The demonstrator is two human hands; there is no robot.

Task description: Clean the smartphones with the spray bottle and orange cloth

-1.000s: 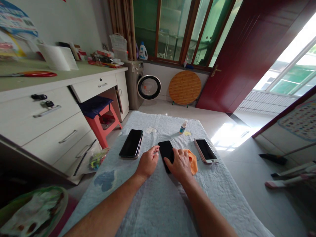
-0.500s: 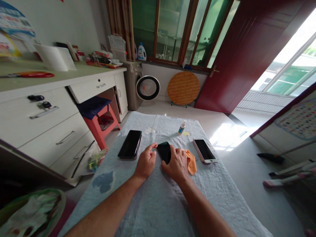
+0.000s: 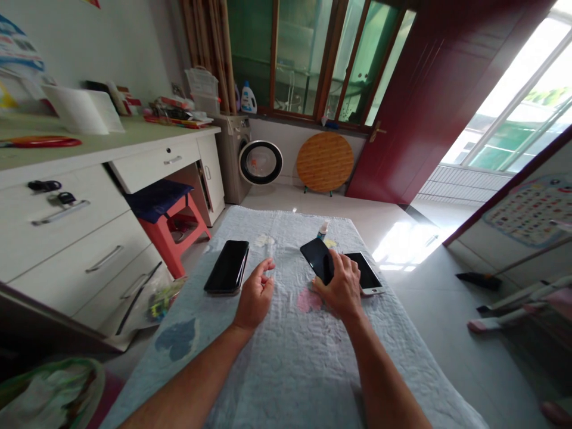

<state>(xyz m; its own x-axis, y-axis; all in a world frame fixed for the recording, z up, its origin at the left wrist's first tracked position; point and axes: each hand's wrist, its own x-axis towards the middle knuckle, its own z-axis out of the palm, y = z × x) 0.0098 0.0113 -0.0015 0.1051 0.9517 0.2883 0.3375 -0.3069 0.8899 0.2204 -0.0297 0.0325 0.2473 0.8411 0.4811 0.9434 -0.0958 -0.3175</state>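
Note:
My right hand (image 3: 342,286) grips a dark phone (image 3: 318,257) by its right side, tilted above the cloth-covered table (image 3: 286,369). Just right of that hand lies a white-framed phone (image 3: 367,275), partly covered by my fingers. My left hand (image 3: 257,295) rests above the cloth at the centre left, fingers loosely curled and apart, holding nothing. Left of it a black phone (image 3: 227,267) lies flat. A small spray bottle (image 3: 322,230) stands behind the gripped phone, its lower part hidden. The orange cloth cannot be seen.
A desk (image 3: 152,143) with drawers runs along the left, a red stool (image 3: 172,229) beneath it. A bin (image 3: 96,387) stands at the lower left. A washing machine (image 3: 232,161) with its door open and a round wooden board (image 3: 325,162) are at the back.
My right hand has carried the dark phone to the right and raised it, out of my left hand's reach. The orange cloth has dropped from sight. The view has shifted slightly.

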